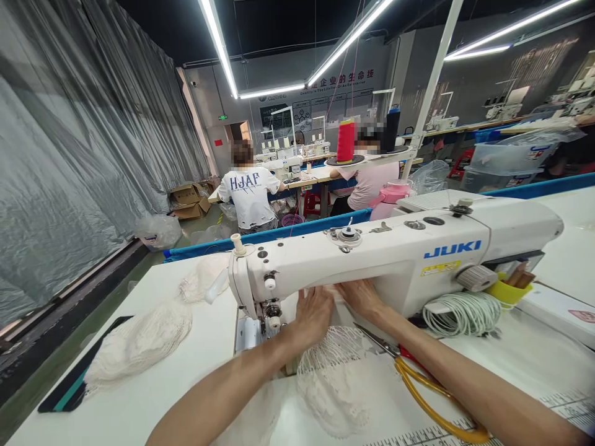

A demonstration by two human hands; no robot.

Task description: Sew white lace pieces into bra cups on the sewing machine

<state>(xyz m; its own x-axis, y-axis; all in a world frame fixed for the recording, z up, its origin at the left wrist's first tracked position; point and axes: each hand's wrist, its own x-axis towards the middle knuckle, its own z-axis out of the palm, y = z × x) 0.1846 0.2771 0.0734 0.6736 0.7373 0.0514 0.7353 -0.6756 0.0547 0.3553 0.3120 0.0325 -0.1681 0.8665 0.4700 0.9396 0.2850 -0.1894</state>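
A white sewing machine (390,248) stands across the table in front of me. My left hand (317,313) lies beside the needle area, fingers stretched forward on white lace fabric (332,384); their tips go partly behind the machine's arm. To its right, my right hand (360,298) reaches under that arm at the same fabric, its fingers mostly hidden. The lace hangs toward me over the table's front part. Yellow-handled scissors (418,384) lie under my right forearm, blades pointing at the lace.
Bunched white lace (139,341) lies left on a dark board (60,396). A coil of pale cord (462,314) and a yellow cup (510,294) sit by the machine's right end. A red thread cone (346,142) stands behind. Two people work at machines farther back.
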